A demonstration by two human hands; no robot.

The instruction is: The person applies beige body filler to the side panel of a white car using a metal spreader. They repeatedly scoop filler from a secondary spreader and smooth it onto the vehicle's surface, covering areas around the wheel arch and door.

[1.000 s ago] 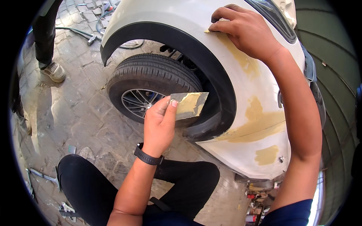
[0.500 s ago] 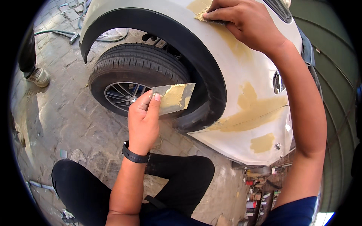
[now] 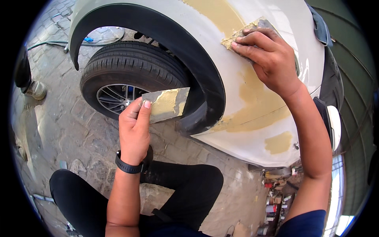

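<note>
In my left hand I grip a flat grey plate smeared with pale yellow filler, held in front of the wheel and black arch trim. My right hand is closed on a grey spreader with filler along its edge, against the white car body. A band of yellow filler runs up the panel above it, and broad patches lie below, with a smaller square patch lower down.
Another person's shoe stands on the stone paving at the left, near a hose. My bent knees are below me. Cans and clutter lie at the lower right, beside a green wall.
My right hand first moved up, then came down and right along the panel with the spreader, leaving more filler above. The view shifted, so the wheel and my left hand appear farther left.
</note>
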